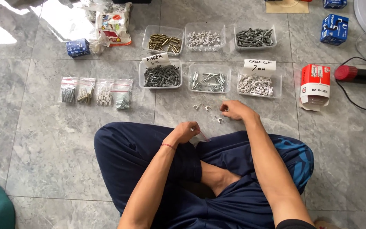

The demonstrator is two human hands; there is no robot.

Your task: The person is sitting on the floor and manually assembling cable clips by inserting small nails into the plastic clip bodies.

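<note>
I sit cross-legged on a grey tiled floor. My left hand (186, 131) rests above my knee, fingers pinched on a small clear plastic bag (203, 135) with a red strip. My right hand (235, 110) reaches onto the floor and pinches a small white cable clip (224, 109). Three more white cable clips lie loose beside it (207, 108). Just beyond them stands a clear tray of white cable clips (256, 85).
Six clear trays of screws, plugs and clips sit in two rows, such as a nail tray (209, 81). Several filled small bags (96, 91) lie at the left. A red-and-white box (315, 85), blue boxes (334, 29) and a black cable (352, 99) are at the right.
</note>
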